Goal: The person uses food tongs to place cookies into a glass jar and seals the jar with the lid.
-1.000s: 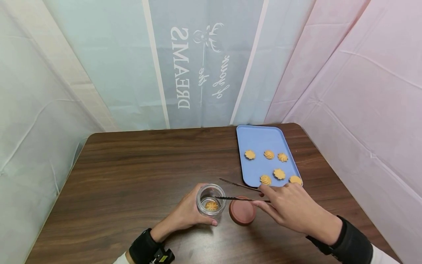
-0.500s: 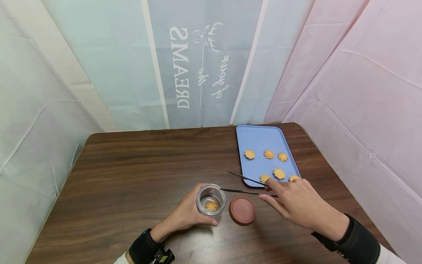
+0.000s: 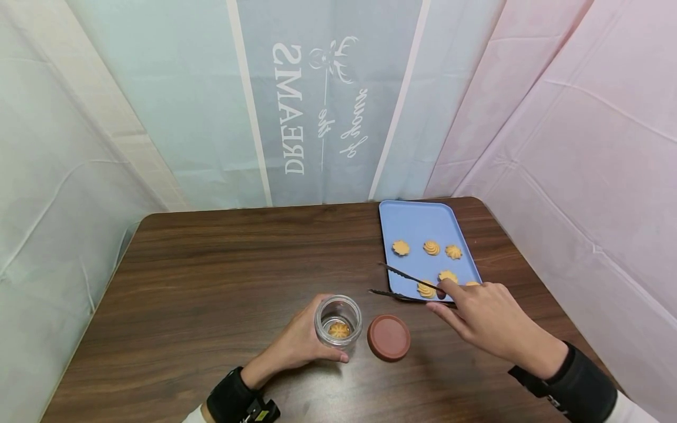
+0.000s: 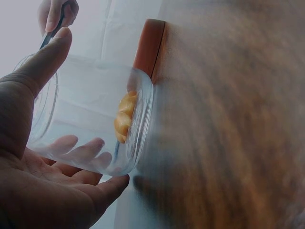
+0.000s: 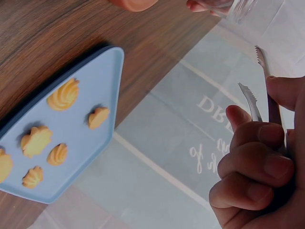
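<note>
Dark wood-grain table (image 3: pixel 211 282), listed from the near edge outward.

Left hand (image 3: pixel 301 343): nearest item, near centre. Fingers and thumb wrap the side of a clear glass jar (image 3: pixel 338 320), which stands upright and uncapped. One biscuit (image 3: pixel 339 329) lies on the jar floor; the left wrist view shows it pressed against the glass bottom (image 4: pixel 125 117).

Terracotta lid (image 3: pixel 388 337): flat on the table, just right of the jar and apart from it.

Right hand (image 3: pixel 489 320): near right, clenched on the handle end of metal tongs (image 3: pixel 407 285), index finger extended along the upper arm. The tongs' long axis runs leftward and slightly far from the hand. The serrated tips stand parted, with nothing between them, as the right wrist view confirms (image 5: pixel 255 88). The tips hang beyond the tray's near left corner; the arms pass either side of the nearest swirl biscuit (image 3: pixel 425 289), whether touching it cannot be told. This hand is plainly the nearer one to the tray.

Blue tray (image 3: pixel 418 220): far right, long axis running near to far. It bears six biscuits, three in a far row (image 3: pixel 431 247) and three toward the near edge, one partly hidden by the hand.

Pastel printed backdrop (image 3: pixel 317 106): beyond the table's far edge.
</note>
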The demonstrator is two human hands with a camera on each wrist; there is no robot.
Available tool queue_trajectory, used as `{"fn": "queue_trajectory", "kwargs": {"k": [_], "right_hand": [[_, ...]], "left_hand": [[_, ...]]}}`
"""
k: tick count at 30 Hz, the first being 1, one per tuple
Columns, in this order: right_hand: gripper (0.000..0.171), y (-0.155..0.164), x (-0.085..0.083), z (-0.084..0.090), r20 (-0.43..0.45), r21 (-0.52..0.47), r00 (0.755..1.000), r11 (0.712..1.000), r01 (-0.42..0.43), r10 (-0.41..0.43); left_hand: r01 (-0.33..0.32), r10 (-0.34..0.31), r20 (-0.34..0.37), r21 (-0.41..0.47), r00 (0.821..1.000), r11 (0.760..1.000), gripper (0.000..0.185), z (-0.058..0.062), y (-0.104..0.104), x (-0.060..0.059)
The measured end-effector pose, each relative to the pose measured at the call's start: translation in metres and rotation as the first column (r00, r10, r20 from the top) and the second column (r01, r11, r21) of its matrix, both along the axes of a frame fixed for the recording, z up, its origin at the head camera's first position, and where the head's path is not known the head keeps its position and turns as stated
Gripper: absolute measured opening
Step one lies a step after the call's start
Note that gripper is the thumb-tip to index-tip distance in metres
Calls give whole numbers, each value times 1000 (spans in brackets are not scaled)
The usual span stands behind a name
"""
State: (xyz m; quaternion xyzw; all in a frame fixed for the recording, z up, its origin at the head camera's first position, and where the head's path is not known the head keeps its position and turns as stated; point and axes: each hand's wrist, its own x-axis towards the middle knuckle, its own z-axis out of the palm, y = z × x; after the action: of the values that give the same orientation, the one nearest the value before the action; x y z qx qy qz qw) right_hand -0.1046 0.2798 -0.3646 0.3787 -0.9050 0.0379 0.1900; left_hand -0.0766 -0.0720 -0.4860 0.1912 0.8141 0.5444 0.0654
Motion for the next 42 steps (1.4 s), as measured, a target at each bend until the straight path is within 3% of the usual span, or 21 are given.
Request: {"fn": "queue_trajectory", "kwargs": {"k": [20,42], "right_hand": [[34,18,-10,-8,52,32,994,995,96,-98],[25,45,-18,-29,164,58,956,970,237,-244]], "left_hand": [[1,-1,6,9,1000,1000,100,2,1,1],[2,-2,18,27,1000,1000,100,3,3,1]]}}
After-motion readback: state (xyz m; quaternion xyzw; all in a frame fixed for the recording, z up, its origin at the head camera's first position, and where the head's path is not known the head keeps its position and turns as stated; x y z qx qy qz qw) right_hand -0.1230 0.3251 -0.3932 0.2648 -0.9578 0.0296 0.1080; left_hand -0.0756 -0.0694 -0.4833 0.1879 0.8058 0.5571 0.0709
